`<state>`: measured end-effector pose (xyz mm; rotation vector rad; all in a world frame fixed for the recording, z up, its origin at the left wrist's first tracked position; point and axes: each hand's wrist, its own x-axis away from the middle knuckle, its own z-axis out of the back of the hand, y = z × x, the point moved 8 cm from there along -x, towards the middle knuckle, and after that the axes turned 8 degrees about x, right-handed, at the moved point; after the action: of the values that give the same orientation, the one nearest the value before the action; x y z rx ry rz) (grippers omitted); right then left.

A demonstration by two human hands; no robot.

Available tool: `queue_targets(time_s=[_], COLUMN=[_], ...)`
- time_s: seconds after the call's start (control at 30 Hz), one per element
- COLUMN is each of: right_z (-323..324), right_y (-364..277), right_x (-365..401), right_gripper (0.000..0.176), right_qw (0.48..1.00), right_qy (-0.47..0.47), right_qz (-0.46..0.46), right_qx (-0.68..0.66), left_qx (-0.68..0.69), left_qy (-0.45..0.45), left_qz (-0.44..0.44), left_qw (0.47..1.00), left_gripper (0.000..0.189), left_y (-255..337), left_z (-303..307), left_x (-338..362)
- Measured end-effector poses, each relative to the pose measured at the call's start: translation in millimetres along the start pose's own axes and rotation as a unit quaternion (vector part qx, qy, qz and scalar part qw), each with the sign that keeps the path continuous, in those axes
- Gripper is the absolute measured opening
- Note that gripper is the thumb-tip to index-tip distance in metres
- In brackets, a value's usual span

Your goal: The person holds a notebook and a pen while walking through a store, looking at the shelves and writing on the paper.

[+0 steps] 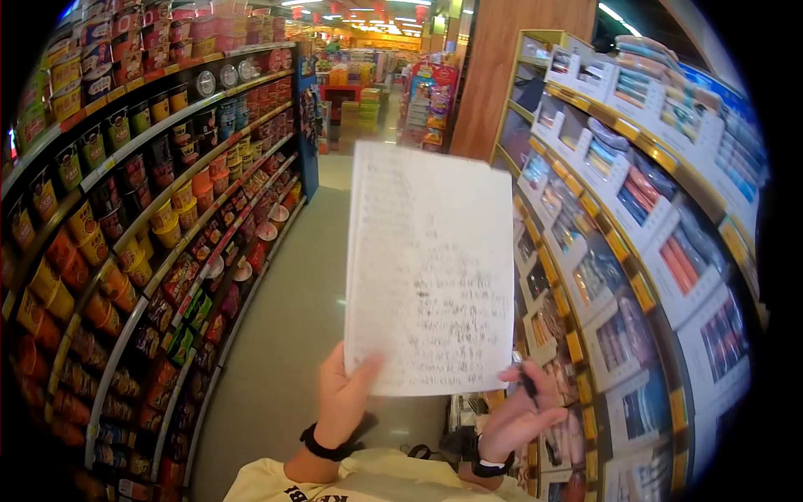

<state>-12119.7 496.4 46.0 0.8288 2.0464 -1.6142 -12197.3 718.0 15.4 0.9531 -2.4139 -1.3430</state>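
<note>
A white notepad (435,251) covered partly in handwriting is held up in front of me, tall and nearly upright. My left hand (345,385) grips its lower left corner, thumb over the front and the other fingers hidden behind. At the lower right corner is my right hand (527,402), closed round a black pen (528,383), its fingertips right at the paper's edge. Dark bands circle both wrists.
Shelves of cup noodles (117,130) and packets line the left side. On the right, shelves carry boxed towels (644,192). A grey floor aisle (276,318) runs between them towards a red display stand (428,105) and further store shelves.
</note>
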Motion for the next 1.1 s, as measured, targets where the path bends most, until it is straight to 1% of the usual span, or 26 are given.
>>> queue_targets(time_s=[0.03,0.07,0.13,0.23,0.33,0.37,0.47,0.53,0.6,0.63,0.67,0.73,0.77,0.8,0.87,0.97,1.07,1.1], right_z=[-20.3,-38.6,-66.9,-107.9,-147.4,-156.9,-187.5,-211.2,-230.3,-241.6,-249.7,-272.2,-282.6,-298.6,-322.9,-361.1,-405.8,-423.6], right_y=[20.6,40.9,75.4,119.9,157.9,174.9,219.5,236.4,262.2,269.4,282.5,302.5,319.3,326.3,351.1,397.7,444.2,456.5], right_x=[-6.7,-12.5,-21.1,-40.1,-72.3,-83.8,-126.7,-168.4,-203.4,-220.5,-229.4,-249.3,-257.1,-268.2,-287.4,-303.2,-315.7,-321.8], right_gripper=[0.07,0.07,0.069,0.061,0.046,0.031,0.024,0.023,0.023,0.024,0.024,0.022,0.018,0.018,0.017,0.015,0.013,0.014], right_qw=[0.998,0.992,0.978,0.968,0.964,0.964,0.951,0.948,0.942,0.946,0.942,0.946,0.949,0.952,0.956,0.953,0.954,0.955], right_qy=[-0.032,-0.095,-0.113,-0.143,-0.219,-0.212,-0.247,-0.267,-0.263,-0.263,-0.253,-0.251,-0.269,-0.274,-0.288,-0.297,-0.269,-0.274], right_qz=[-0.048,-0.08,-0.168,-0.201,-0.152,-0.154,-0.177,-0.151,-0.168,-0.134,-0.17,-0.158,-0.135,-0.098,-0.04,-0.062,-0.125,-0.112], right_qx=[0.019,0.01,-0.045,-0.039,-0.016,-0.033,-0.062,-0.083,-0.121,-0.134,-0.138,-0.132,-0.093,-0.089,-0.025,-0.005,-0.042,-0.03], left_qx=[-0.005,-0.012,-0.023,-0.042,-0.047,-0.05,-0.053,-0.049,-0.039,-0.03,-0.043,-0.069,-0.062,-0.057,-0.046,-0.031,-0.023,-0.023], left_qy=[-0.004,0.002,0.011,0.043,0.055,0.05,0.042,0.038,0.039,0.039,0.051,0.082,0.087,0.085,0.079,0.081,0.071,0.065], left_qz=[0.017,0.032,0.06,0.05,0.041,0.032,0.016,0.008,0.001,-0.007,-0.009,-0.007,-0.007,-0.008,-0.009,-0.026,-0.018,-0.026], left_qw=[1.0,0.999,0.998,0.997,0.997,0.997,0.998,0.998,0.998,0.999,0.998,0.994,0.994,0.995,0.996,0.996,0.997,0.997], left_gripper=[0.025,0.025,0.025,0.024,0.024,0.025,0.027,0.027,0.027,0.027,0.027,0.027,0.027,0.027,0.027,0.027,0.026,0.025], left_y=[-7.4,-13.1,-24.7,-37.2,-49.4,-55.2,-72.1,-70.8,-67.4,-66.6,-70.5,-82.4,-86.4,-90.5,-99.7,-111.6,-116.2,-114.5], left_z=[4.6,9.7,16.8,23.2,20.4,18.3,7.4,-10.4,-28.8,-36.7,-37.9,-33.5,-33.6,-32.1,-24.8,-14.6,-0.9,5.1], left_x=[-15.7,-30.8,-62.9,-113.6,-170.6,-192.5,-255.2,-303.6,-347.8,-370.6,-390.0,-419.9,-435.7,-453.6,-490.9,-549.2,-609.6,-630.9])
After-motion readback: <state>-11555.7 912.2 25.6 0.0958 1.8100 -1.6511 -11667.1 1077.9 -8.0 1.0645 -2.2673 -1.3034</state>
